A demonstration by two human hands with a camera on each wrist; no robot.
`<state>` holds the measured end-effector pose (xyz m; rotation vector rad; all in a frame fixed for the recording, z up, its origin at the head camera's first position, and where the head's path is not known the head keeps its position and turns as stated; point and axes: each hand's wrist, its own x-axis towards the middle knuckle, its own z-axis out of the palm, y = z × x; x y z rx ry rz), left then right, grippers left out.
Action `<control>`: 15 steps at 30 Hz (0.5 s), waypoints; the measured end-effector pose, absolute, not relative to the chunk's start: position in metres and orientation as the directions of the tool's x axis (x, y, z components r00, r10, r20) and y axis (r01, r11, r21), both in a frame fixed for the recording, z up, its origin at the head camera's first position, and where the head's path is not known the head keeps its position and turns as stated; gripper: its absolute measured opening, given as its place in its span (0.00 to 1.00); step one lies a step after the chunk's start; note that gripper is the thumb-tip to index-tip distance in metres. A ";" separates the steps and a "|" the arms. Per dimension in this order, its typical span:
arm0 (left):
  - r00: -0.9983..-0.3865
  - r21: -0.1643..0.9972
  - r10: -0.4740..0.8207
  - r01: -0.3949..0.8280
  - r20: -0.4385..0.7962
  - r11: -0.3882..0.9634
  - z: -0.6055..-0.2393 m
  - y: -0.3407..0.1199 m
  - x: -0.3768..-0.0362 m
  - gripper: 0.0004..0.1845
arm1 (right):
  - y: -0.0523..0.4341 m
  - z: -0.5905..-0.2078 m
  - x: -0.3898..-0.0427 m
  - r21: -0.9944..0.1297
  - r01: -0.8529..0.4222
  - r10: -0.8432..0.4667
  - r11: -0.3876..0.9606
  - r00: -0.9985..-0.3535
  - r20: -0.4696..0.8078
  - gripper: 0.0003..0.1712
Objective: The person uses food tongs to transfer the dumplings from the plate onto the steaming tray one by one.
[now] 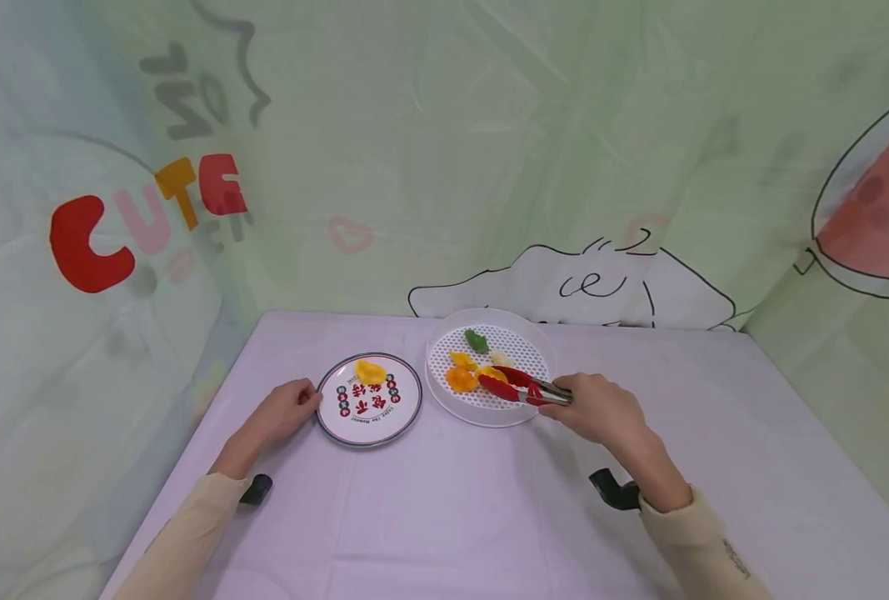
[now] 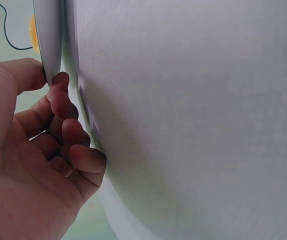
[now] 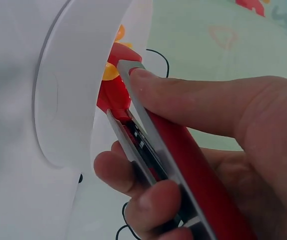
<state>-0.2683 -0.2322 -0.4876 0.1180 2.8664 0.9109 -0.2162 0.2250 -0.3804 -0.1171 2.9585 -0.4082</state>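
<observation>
My left hand pinches the left rim of a round white plate with red and dark lettering; the left wrist view shows thumb and forefinger on its edge. A yellow dumpling-like piece lies on the plate. My right hand grips a pair of red-tipped metal tongs, seen close in the right wrist view. Their tips reach into a white perforated steamer basket, around a yellow piece. Beside it in the basket are orange, smaller yellow, pale and green pieces.
A pale lilac cloth covers the table. Behind it hangs a light green printed curtain, reaching down to the table's back edge. Dark wrist-camera mounts show under both forearms. Plate and basket stand side by side, nearly touching.
</observation>
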 end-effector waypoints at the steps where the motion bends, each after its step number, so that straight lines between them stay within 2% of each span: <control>1: -0.988 0.578 0.117 0.038 -0.100 0.815 -0.488 -0.232 -0.268 0.09 | 0.224 -0.380 -0.217 -0.267 -0.056 -0.098 0.962 -0.984 -0.147 0.37; 15: -0.988 0.581 0.110 0.026 -0.110 0.814 -0.484 -0.231 -0.267 0.09 | 0.222 -0.386 -0.221 -0.251 -0.061 -0.102 0.966 -0.983 -0.154 0.34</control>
